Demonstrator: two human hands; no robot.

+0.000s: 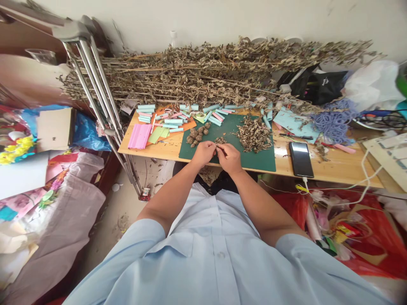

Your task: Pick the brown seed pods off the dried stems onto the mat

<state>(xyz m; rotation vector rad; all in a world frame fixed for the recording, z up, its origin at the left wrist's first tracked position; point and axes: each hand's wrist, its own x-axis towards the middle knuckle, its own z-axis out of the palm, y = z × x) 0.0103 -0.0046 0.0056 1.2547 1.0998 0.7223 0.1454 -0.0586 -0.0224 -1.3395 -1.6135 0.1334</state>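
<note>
My left hand (204, 153) and my right hand (229, 157) meet at the front edge of a green cutting mat (265, 163). The fingers of both are pinched together, tip to tip. What they grip is mostly hidden and too small to name. Just beyond the fingertips lies a small heap of crumbled dried leaf (220, 140). Several brown, rough balls (196, 134) are clustered on the mat beside my left hand. A larger pile of dried leaves (254, 133) sits to the right of my right hand.
Bundles of dried stalks (190, 72) span the back. Blue paper rolls (174, 121) and pink sheets (139, 135) lie left. At right are a phone (301, 159) on a cable, purple cord (333, 120) and a power strip (388, 156). A metal crutch (95, 80) leans at the table's left.
</note>
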